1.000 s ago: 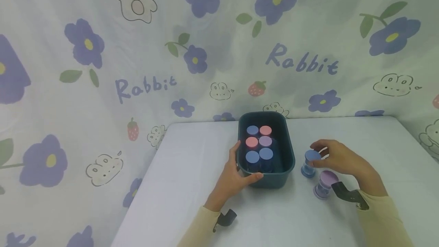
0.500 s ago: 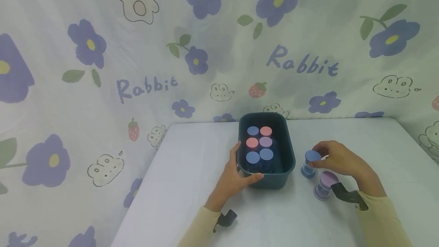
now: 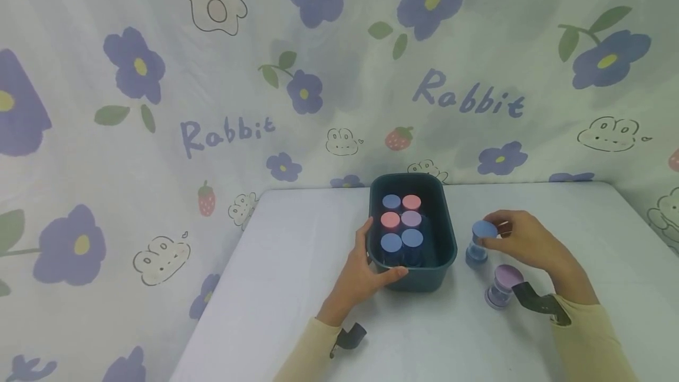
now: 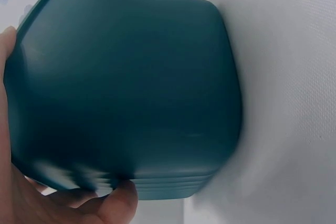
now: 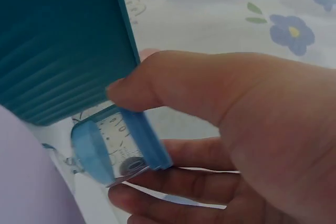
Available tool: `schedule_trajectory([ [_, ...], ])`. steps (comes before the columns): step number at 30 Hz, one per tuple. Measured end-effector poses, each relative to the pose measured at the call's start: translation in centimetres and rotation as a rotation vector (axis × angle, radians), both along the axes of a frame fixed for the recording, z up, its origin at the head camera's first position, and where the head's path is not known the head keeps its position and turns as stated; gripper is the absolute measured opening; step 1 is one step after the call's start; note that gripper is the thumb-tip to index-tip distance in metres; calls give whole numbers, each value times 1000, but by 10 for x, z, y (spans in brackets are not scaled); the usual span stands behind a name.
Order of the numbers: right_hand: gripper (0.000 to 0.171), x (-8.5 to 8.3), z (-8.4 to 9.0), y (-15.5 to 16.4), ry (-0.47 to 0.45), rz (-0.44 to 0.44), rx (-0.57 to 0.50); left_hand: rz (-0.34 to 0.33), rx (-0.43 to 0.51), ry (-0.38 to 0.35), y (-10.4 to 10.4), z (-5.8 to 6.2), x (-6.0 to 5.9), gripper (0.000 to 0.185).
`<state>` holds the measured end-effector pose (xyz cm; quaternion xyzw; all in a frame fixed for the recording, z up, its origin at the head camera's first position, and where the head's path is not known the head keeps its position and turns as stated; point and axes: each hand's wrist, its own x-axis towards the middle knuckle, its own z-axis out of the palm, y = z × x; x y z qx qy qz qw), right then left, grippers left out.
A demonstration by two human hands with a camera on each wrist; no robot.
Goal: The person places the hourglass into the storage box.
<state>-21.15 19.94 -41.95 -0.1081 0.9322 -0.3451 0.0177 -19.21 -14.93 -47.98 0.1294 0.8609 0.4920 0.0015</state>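
1. Beside the teal bin (image 3: 448,252), the right hand (image 3: 522,240) pinches the blue sand timer (image 3: 480,240) by its cap, just off the table (image 3: 297,264).
2. The left hand (image 3: 361,273) grips the bin's near corner.
3. Keep the timer upright; clear the rim.

A white bench (image 3: 297,287) stands before a pale curtain (image 3: 212,75) printed with purple flowers, strawberries, rabbits and the word "Rabbit"; a purple-capped hourglass (image 3: 502,286) stands apart on the bench.
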Motion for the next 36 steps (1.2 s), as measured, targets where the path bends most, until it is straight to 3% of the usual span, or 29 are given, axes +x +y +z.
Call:
schedule_trajectory([
  [17,64,14,18,-4,75,-91,-140,6,-1,4,1,-1,1,113],
  [27,53,20,26,-8,215,-141,-215,17,-7,1,1,0,2,112],
  [36,47,24,27,-20,358,-141,-391,16,-19,5,1,0,2,114],
])
